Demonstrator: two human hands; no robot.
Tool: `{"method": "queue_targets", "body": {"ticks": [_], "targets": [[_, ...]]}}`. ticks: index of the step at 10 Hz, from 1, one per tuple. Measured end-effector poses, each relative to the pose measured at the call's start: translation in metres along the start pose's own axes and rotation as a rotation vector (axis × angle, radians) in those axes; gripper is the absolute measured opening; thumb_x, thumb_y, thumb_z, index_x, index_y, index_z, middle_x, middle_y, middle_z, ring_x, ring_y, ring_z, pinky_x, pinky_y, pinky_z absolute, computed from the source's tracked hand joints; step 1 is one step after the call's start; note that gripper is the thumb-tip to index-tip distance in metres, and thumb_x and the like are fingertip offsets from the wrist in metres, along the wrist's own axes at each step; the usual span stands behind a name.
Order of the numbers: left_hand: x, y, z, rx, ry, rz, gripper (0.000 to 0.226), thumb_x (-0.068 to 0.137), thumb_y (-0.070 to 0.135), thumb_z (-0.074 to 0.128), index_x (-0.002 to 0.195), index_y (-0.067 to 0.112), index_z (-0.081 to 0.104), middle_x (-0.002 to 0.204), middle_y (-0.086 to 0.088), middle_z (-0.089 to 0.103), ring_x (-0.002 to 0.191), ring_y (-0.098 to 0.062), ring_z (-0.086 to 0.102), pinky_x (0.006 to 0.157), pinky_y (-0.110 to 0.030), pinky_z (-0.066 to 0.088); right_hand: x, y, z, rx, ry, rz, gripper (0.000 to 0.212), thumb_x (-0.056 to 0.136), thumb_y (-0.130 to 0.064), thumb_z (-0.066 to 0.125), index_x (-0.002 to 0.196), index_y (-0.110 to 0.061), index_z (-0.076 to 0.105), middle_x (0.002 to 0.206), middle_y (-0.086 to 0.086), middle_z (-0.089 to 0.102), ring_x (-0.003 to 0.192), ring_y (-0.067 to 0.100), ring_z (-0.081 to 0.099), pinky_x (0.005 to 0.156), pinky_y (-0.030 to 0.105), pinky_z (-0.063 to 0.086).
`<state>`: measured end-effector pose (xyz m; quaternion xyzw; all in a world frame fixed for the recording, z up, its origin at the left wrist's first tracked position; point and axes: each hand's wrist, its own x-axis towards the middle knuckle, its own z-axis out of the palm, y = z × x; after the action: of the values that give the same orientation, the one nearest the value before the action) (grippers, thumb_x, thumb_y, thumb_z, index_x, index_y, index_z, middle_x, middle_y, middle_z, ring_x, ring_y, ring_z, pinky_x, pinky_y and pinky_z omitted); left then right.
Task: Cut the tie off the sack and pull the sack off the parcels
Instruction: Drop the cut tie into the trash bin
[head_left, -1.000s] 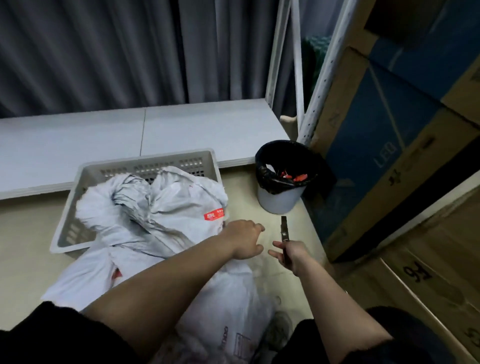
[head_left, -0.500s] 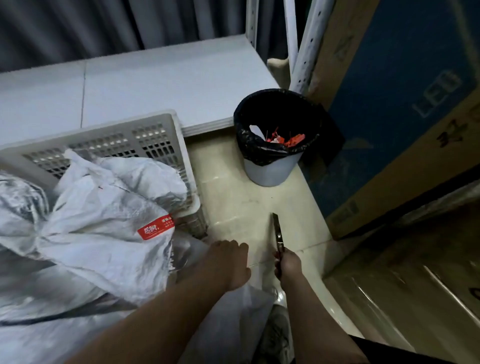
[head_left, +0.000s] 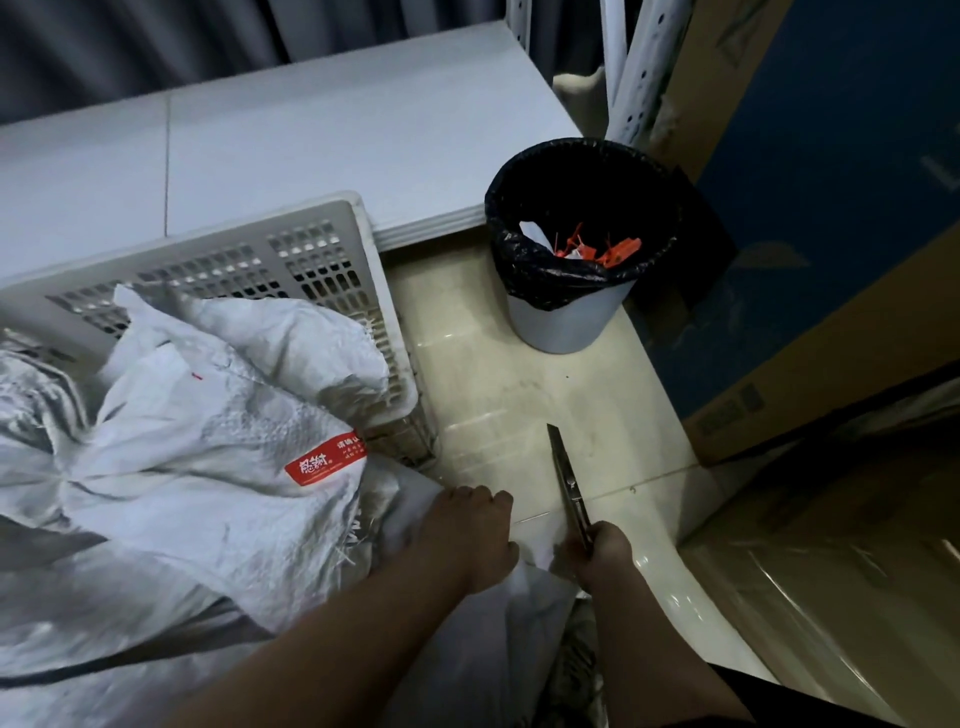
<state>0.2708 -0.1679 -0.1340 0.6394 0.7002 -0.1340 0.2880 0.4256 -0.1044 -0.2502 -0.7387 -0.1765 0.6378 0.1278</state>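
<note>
A white woven sack (head_left: 171, 467) with a red label (head_left: 326, 460) lies crumpled across the lower left, partly inside a grey plastic crate (head_left: 332, 270). My left hand (head_left: 470, 530) is closed on the sack's edge at its right side. My right hand (head_left: 597, 553) holds a pair of scissors (head_left: 566, 478) by the handles, blades together and pointing away from me over the floor. The two hands are a short gap apart. No tie shows on the sack, and the parcels are hidden under the fabric.
A grey waste bin (head_left: 571, 244) with a black liner holds several red cut ties. Large cardboard boxes (head_left: 831, 260) stand at the right. A white low platform (head_left: 311, 135) runs behind the crate. Beige floor tiles (head_left: 498, 395) lie between crate and bin.
The view has moved closer and tilted down. My left hand has dropped onto the sack's edge and closed on it. My right hand has kept the scissors in the same pose.
</note>
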Motion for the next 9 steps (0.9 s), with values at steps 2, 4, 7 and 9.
{"method": "queue_targets", "body": {"ticks": [2,4,7,9], "targets": [[-0.002,0.0,0.002,0.024,0.009,0.007,0.047,0.094,0.034,0.043,0.134,0.01,0.043,0.131,-0.012,0.052,0.119,-0.03,0.049,0.099,-0.036,0.035,0.013,0.012,-0.005,0.205,0.002,0.03,0.021,0.091,0.002,0.053,0.08,-0.014,0.044,0.077,0.002,0.046,0.063,0.006,0.042,0.05,0.013,0.041],[-0.009,0.002,-0.009,0.012,0.028,0.02,0.046,0.094,0.033,0.044,0.133,0.008,0.044,0.127,-0.014,0.054,0.115,-0.032,0.051,0.094,-0.034,0.038,-0.011,-0.014,0.005,0.258,0.076,0.172,0.022,0.093,-0.004,0.032,0.075,-0.003,0.043,0.068,0.012,0.036,0.056,0.022,0.033,0.049,0.025,0.035],[-0.059,0.02,-0.091,0.287,0.338,0.09,0.035,0.095,0.021,0.042,0.128,0.01,0.049,0.12,-0.013,0.059,0.107,-0.031,0.058,0.088,-0.036,0.041,-0.139,-0.094,0.043,-0.252,-0.345,-0.29,0.016,0.093,-0.014,0.042,0.081,-0.015,0.053,0.075,0.002,0.055,0.062,0.015,0.054,0.056,0.024,0.044],[-0.136,-0.014,-0.152,0.349,0.583,-0.032,0.033,0.093,0.026,0.041,0.118,0.012,0.057,0.12,-0.01,0.06,0.114,-0.029,0.054,0.107,-0.038,0.027,-0.266,-0.103,0.068,-0.502,-0.628,-0.544,0.026,0.095,-0.027,0.041,0.077,-0.022,0.058,0.066,-0.004,0.058,0.061,0.011,0.057,0.072,0.031,0.054]]}}
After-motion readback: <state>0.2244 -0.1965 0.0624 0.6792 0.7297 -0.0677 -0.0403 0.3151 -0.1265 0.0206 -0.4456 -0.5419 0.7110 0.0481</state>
